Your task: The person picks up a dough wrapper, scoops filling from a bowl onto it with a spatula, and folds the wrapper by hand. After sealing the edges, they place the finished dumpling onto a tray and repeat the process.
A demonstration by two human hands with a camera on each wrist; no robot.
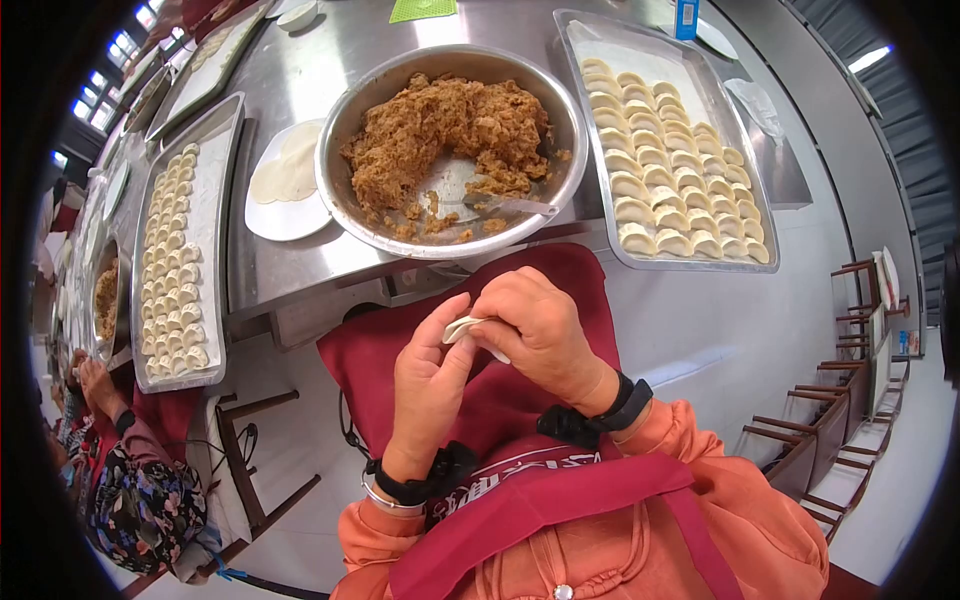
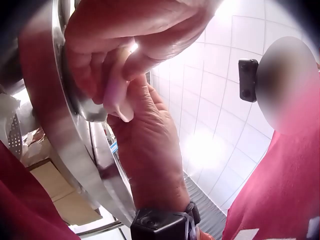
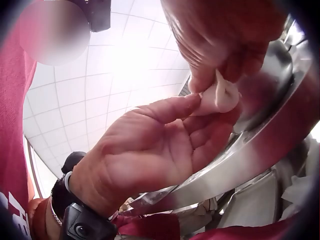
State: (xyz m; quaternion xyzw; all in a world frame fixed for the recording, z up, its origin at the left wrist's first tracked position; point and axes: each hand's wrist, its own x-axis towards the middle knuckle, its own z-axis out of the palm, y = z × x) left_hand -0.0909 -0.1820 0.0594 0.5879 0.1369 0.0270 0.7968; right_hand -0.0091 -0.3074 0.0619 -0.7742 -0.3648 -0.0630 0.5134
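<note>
Both hands meet over the apron, in front of the table edge, at one pale dumpling (image 1: 460,328). My left hand (image 1: 430,375) pinches one end between thumb and fingers. The right hand (image 1: 545,330) grips the other side, its thumb against the dough edge. In the right wrist view the folded wrapper (image 3: 227,101) shows a gap at its near end. Beyond the hands stands a steel bowl (image 1: 345,215) of brown filling (image 1: 470,110), with a spatula (image 1: 520,206) inside. Left of it, round wrappers (image 1: 285,182) lie on a white plate (image 1: 290,228).
A tray (image 1: 640,45) with rows of dumplings sits on the right; another dumpling tray (image 1: 218,190) sits on the left. Another person (image 1: 140,490) works at lower left beside a stool (image 1: 262,505). Chairs (image 1: 830,425) line the right side.
</note>
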